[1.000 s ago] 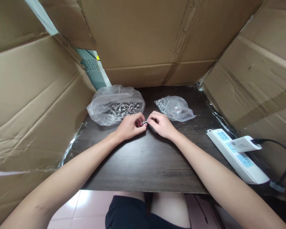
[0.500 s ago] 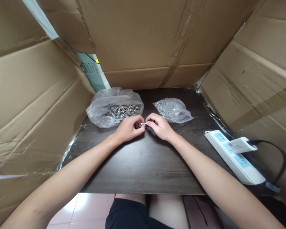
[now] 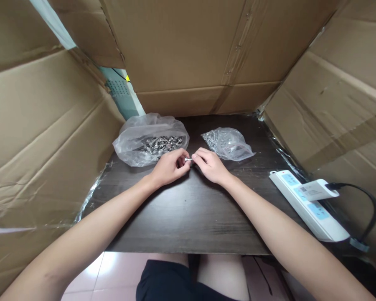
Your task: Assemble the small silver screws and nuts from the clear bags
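White label [image 3: 316, 191] unreadable; left hand [image 3: 169, 168], right hand [image 3: 210, 165] pinch screw [image 3: 188, 159].

A dark desk [image 3: 188, 217] is walled by cardboard panels [image 3: 191, 50]. Just beyond the left grip [image 3: 169, 168] lies an open clear bag [image 3: 134, 142] heaped with metal screws [image 3: 161, 143]. Just beyond the right grip [image 3: 210, 166] lies a smaller clear bag [image 3: 228, 143] of fasteners. Well right of that grip, a white power strip [image 3: 307, 209] carries a white label [image 3: 316, 191], and a black cable [image 3: 369, 213] curves beside it.
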{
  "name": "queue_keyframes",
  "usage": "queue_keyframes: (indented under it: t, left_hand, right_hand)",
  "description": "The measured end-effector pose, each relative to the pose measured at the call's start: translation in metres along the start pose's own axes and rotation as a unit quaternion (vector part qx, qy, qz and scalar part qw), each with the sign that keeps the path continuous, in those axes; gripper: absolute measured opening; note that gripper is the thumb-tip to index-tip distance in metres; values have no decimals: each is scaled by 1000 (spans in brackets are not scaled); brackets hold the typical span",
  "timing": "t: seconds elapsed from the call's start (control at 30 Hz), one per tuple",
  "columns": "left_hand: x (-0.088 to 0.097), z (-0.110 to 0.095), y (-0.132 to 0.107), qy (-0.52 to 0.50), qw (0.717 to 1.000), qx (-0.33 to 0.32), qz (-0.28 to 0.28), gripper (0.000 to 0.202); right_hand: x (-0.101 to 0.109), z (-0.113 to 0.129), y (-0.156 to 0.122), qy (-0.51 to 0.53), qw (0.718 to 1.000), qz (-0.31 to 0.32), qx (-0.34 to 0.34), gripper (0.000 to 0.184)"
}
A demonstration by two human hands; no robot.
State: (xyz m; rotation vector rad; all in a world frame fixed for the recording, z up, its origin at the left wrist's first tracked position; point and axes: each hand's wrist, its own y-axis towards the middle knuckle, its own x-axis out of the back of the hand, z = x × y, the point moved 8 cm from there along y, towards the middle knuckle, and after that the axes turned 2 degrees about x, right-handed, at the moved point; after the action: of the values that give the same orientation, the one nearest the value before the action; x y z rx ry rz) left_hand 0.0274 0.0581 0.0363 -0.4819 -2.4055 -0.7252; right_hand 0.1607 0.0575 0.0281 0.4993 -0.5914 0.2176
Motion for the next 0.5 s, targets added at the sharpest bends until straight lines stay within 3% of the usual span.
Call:
queue_keyframes:
  t: [0.13,0.2,0.5]
  left_hand:
    - [-1,0,0,3,1000,3,4,10]
    - [-1,1,1,6,1000,6,6,10]
    - [-3,2,-1,-6,1000,1,12,11]
  right_hand:
    - [0,1,0,6,1000,7,12,12]
    - [-1,1,0,4,1000,10,15,10]
    - [-4,-1,0,7,1000,15,1,42]
